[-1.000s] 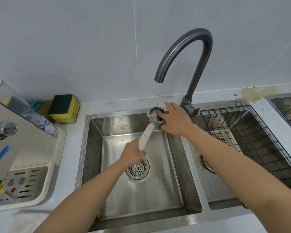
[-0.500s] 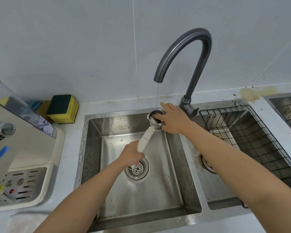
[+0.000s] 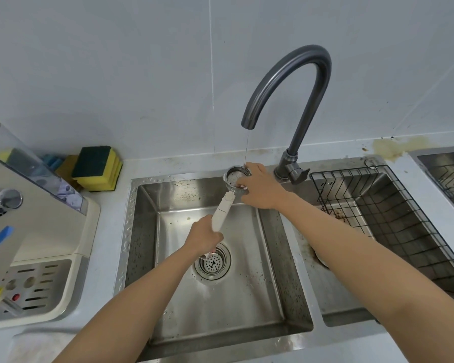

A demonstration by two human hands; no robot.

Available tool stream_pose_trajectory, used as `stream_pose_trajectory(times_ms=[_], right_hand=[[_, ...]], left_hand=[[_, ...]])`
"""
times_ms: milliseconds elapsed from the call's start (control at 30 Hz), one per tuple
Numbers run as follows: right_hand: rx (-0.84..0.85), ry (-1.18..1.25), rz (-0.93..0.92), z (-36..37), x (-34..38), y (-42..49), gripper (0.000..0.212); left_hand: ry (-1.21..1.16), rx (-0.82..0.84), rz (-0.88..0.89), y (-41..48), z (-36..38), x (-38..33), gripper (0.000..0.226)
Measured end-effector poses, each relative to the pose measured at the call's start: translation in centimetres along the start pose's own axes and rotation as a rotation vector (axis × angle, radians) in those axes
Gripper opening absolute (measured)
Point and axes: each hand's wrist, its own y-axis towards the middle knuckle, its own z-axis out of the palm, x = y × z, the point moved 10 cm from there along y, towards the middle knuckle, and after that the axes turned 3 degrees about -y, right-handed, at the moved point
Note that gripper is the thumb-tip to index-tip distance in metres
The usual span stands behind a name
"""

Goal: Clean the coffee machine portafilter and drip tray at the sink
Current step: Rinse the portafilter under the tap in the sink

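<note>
Rinsing the portafilter (image 3: 227,199) under the faucet's (image 3: 286,87) thin stream, at the back of the grounds-speckled sink (image 3: 142,231): the left hand (image 3: 203,238) grips the white handle, the right hand (image 3: 260,189) curls round the basket rim. Tilting the basket should let the grounds run out, I'd say. The drip tray (image 3: 37,284) sits on the coffee machine (image 3: 37,218) at left, sponges (image 3: 97,169) behind
</note>
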Motion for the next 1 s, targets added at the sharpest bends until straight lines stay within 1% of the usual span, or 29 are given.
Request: stream_pose_trajectory(times_ms=[67,133,233,300,367,467,533,600,667,767,900,1000], right_hand=[[0.022,0.029,0.033,0.3,-0.2,0.1,0.053],[0.042,0.007,0.083,0.5,-0.7,0.2,0.061],[0.13,0.039,0.099,1.5,-0.9,0.0,0.069],[0.154,0.115,0.079,1.7,-0.6,-0.2,0.066],[0.133,0.205,0.073,1.2,-0.7,-0.3,0.056],[0.047,0.274,0.101,0.1,-1.6,-0.3,0.039],[-0.017,0.275,0.126,-0.5,-2.3,-0.2,0.037],[-0.058,0.319,0.146,-0.7,-2.6,-0.1,0.043],[-0.084,0.443,0.17,-0.6,-2.8,0.0,0.047],[-0.064,0.696,0.251,0.5,-3.2,0.1,0.049],[-0.064,0.923,0.364,1.9,-3.8,0.2,0.048],[-0.034,1.105,0.405,3.1,-3.8,0.2,0.046]], left_hand=[[-0.005,-0.006,-0.003,0.0,-0.1,0.1,0.017],[0.008,-0.016,0.0,0.1,-0.2,0.1,0.017],[0.061,-0.039,0.036,0.1,-0.4,-0.1,0.022],[0.105,-0.078,0.056,0.2,-1.0,-0.1,0.031],[0.185,-0.127,0.062,0.3,-1.8,0.0,0.039],[0.292,-0.169,0.07,0.6,-2.8,0.0,0.033],[0.344,-0.193,0.086,0.6,-3.3,-0.3,0.028],[0.4,-0.229,0.102,0.6,-4.0,-0.8,0.031],[0.457,-0.276,0.122,0.5,-4.7,-1.3,0.033],[0.522,-0.365,0.145,0.1,-5.9,-2.1,0.026],[0.586,-0.477,0.164,-0.5,-7.6,-2.8,0.026],[0.598,-0.543,0.161,-0.9,-8.9,-3.1,0.027]])
